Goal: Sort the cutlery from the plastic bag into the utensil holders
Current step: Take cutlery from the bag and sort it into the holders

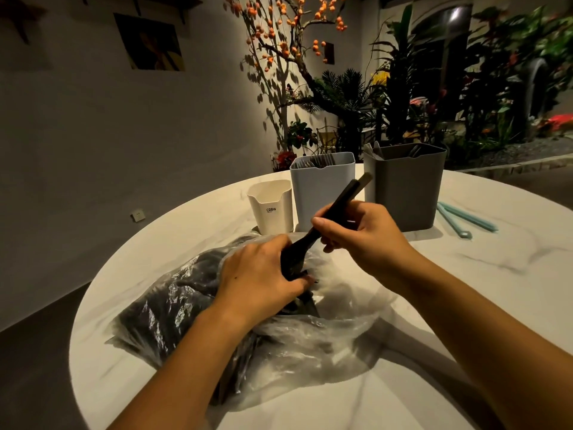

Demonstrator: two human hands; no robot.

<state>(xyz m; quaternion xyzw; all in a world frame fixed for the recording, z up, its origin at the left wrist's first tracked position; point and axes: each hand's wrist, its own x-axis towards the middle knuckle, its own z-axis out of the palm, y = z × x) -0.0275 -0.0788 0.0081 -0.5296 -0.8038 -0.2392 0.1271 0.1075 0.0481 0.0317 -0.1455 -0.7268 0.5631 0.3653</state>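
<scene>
The right hand point(366, 234) has its fingers curled round the handles of a small bunch of dark cutlery point(328, 218), thumb laid along the top. The handles slant up and away past the knuckles, their tips ending in front of the gap between two holders; one handle looks paler than the rest. The working ends point down and left into the left hand point(260, 277), whose fingers close round them just above the mouth of the bag point(217, 330). So both grips are closed on the same bunch, one at each end, above the bag.

The bag is clear, crumpled plastic lying on the round white worktop point(465, 305) below both hands, and it is still full of dark cutlery, a heap showing through the film on its left side. What kind of pieces they are cannot be told.

Beyond the hands stand three holders in a row, close together. The white holder point(269, 206), smallest and on the left, bears the letters CRBW. The blue holder point(322, 187) in the middle shows metal fork tines above its rim. The grey holder point(406, 187) on the right is the tallest, with pale utensil ends rising at its back left corner.

To the right of the grey holder, two pale green clips point(465, 220) lie flat on the worktop, forming a narrow V.

Behind the worktop are a wall and many plants.
</scene>
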